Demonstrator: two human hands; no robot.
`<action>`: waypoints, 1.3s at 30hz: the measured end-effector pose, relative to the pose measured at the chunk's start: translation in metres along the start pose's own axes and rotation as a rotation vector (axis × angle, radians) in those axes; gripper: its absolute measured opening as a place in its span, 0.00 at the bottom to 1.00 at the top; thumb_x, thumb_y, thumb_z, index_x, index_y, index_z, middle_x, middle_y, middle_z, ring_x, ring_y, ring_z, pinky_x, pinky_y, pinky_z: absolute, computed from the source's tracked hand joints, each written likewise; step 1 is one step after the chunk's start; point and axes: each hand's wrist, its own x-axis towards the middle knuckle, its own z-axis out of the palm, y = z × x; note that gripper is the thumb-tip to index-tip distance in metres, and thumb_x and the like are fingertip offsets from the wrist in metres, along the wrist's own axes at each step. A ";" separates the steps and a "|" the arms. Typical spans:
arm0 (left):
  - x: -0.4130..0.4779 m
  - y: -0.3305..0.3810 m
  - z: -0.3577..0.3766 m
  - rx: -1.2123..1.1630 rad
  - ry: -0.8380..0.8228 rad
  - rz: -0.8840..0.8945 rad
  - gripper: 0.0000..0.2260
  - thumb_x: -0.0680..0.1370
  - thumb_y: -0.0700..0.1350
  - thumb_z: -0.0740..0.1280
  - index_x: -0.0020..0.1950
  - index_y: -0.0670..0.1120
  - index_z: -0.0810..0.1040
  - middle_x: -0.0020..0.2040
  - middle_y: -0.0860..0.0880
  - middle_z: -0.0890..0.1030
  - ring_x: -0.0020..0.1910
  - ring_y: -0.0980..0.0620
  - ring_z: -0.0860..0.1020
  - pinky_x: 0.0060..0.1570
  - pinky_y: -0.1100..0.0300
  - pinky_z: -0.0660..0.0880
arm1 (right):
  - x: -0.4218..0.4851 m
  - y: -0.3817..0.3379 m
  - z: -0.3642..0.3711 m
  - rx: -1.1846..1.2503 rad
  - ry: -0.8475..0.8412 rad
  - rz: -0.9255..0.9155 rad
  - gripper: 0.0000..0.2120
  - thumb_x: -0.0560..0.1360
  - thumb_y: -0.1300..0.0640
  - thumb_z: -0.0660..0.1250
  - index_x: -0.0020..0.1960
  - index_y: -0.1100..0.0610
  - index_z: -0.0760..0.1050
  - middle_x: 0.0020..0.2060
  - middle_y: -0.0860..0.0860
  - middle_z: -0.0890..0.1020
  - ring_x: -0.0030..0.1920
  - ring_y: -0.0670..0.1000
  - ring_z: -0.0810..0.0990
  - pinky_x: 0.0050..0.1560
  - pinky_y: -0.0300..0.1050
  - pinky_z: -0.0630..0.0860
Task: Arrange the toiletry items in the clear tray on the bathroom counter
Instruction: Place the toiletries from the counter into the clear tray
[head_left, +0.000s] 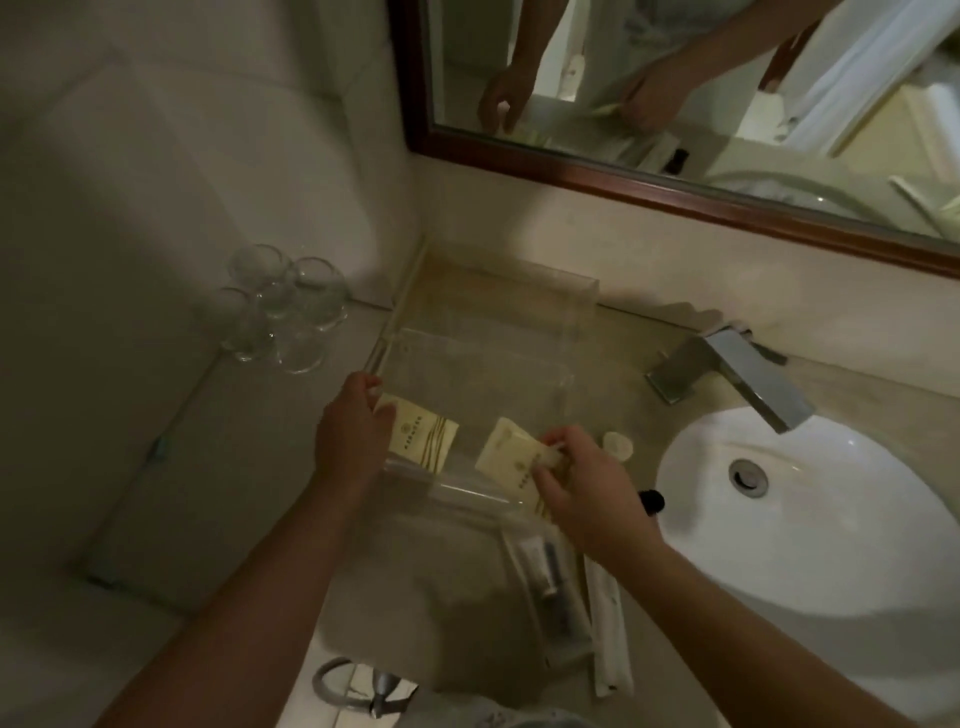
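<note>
We see the clear tray (483, 332) on the table (467, 582) just beyond both hands, its walls so transparent that only faint edges and glints mark them; we cannot trace its near rim with any certainty. The left hand (353, 431) rests at the tray's near left corner, fingers curled on the end of a cream packet (423, 434) with gold lines that lies inside the tray between the two hands. The right hand (587, 488) pinches a second cream packet (514, 462) by its near end, thumb and fingers closed on it; part of this packet is covered by the hand, and whether it lies flat on the tray floor or is lifted off it we cannot tell. The printing on both packets is too small to read.

Just beyond the right hand a small round pale thing (618, 446) sits on the table, too blurred to name. A black cap-like thing (653, 501) peeks out to the right of that hand, mostly hidden by the wrist. Nearer us than the right hand, a clear bag (545, 582) holds dark, long items we cannot make out, and a white wrapped stick (610, 634) lies beside it. Beyond and to the left of the left hand stand four drinking glasses (275, 306). To the right of the right hand is the white sink (810, 530), cut off by the frame edge, with the tap (748, 379) beyond it.
</note>
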 end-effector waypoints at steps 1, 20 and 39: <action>0.004 -0.005 0.001 0.127 0.019 0.035 0.16 0.74 0.42 0.69 0.61 0.45 0.74 0.54 0.43 0.81 0.52 0.42 0.78 0.50 0.49 0.77 | 0.015 -0.007 0.003 -0.036 0.002 -0.001 0.09 0.78 0.51 0.65 0.57 0.46 0.69 0.45 0.41 0.77 0.44 0.45 0.82 0.37 0.37 0.80; -0.028 -0.030 0.019 0.494 -0.375 0.497 0.24 0.74 0.60 0.51 0.67 0.55 0.72 0.73 0.49 0.66 0.72 0.45 0.62 0.68 0.47 0.60 | 0.082 0.000 0.068 -0.581 0.008 -0.113 0.25 0.72 0.47 0.69 0.67 0.48 0.69 0.59 0.52 0.74 0.59 0.55 0.72 0.58 0.49 0.72; -0.096 0.008 0.041 0.178 -0.201 0.530 0.08 0.74 0.42 0.65 0.52 0.47 0.79 0.49 0.49 0.78 0.49 0.50 0.74 0.47 0.56 0.73 | -0.013 0.028 -0.003 -0.093 0.185 -0.112 0.08 0.76 0.50 0.66 0.56 0.46 0.73 0.45 0.41 0.77 0.42 0.41 0.78 0.42 0.36 0.77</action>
